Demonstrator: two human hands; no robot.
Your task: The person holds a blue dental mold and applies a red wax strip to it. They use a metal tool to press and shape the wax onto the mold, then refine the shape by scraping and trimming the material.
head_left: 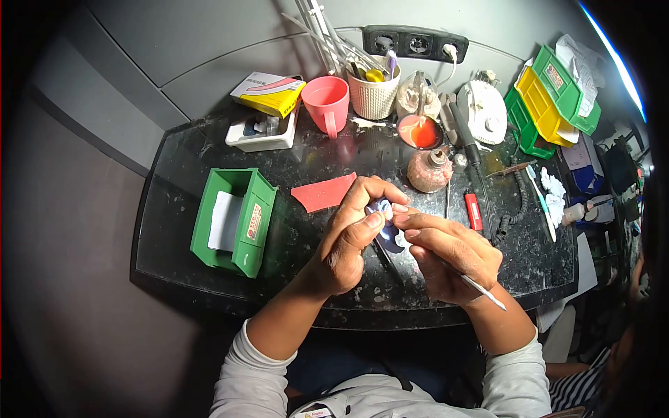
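Both of my hands meet above the front middle of the dark speckled table. Between thumb and fingers, my left hand [350, 237] holds a small whitish-blue piece [380, 207], whose details are too small to tell. My right hand [456, 256] is closed around a thin tool [484, 291]; its pale end sticks out below the palm, and its fingertips touch the piece. Beneath the hands lies a dark, shiny round object [390, 239], partly covered. Just behind my left hand is a flat pink sheet [324, 193].
A green bin [251, 230] stands left. Along the back are a pink mug [325, 104], a woven pot [375, 96], a bowl with red material [420, 132] and a glass burner [429, 171]. A red lighter [473, 211] and cable lie right. Another person's striped sleeve [578, 383] shows lower right.
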